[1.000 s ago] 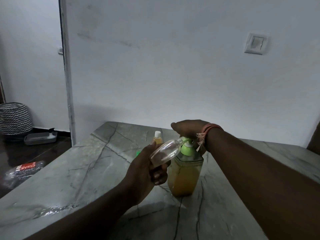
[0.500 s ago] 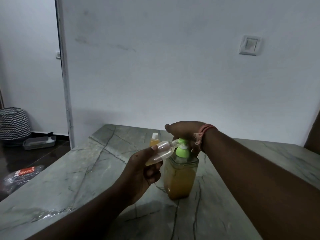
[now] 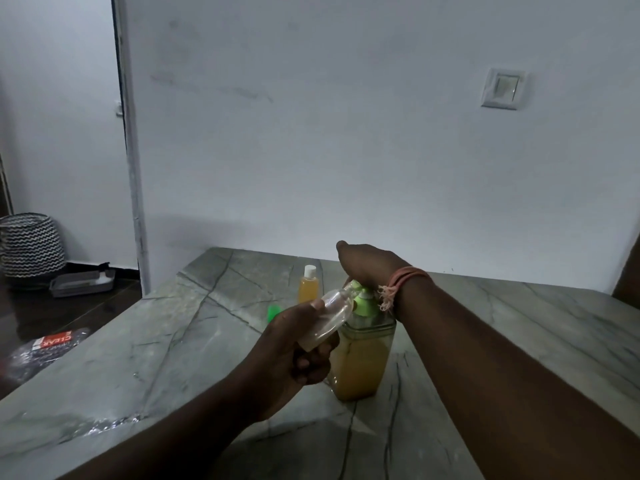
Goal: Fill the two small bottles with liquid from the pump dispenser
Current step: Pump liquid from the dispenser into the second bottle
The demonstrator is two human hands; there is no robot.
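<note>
Gripping the clear small bottle [image 3: 330,315] tilted, mouth up-right against the nozzle of the pump dispenser [image 3: 360,355], the left hand [image 3: 294,358] holds it while the right hand [image 3: 367,263] presses flat on the pump; the capped bottle [image 3: 308,285] stands behind, filled.

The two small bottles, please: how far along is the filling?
Done: the capped small bottle stands full of amber liquid. In hand: the left hand tilts the clear bottle against the pump dispenser spout, right hand on the pump; little liquid shows inside. Left: finish filling, then fit the green cap.
</note>
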